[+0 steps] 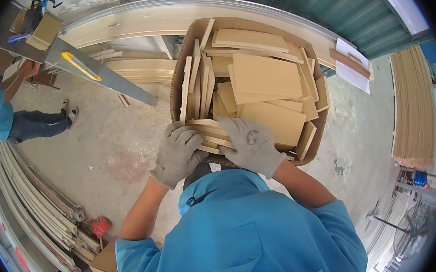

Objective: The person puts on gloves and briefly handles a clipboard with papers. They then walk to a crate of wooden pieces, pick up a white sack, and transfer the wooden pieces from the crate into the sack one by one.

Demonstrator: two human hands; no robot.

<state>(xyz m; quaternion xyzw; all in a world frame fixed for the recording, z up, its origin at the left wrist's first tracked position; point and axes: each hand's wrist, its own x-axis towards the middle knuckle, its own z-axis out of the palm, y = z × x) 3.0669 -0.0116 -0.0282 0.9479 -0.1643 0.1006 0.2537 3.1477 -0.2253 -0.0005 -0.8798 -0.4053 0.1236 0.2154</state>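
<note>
Left hand (179,152) pinches the left end of a stack of thin boards (210,132) between gloved thumb and fingers — right hand (251,146) pinches the other end likewise. The stack sits inside the cardboard box (263,26), along its near wall.

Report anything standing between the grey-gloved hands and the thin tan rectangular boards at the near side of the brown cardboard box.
Nothing visible blocks them: the left grey-gloved hand and right grey-gloved hand touch the thin tan boards at the brown cardboard box's near side.
</note>
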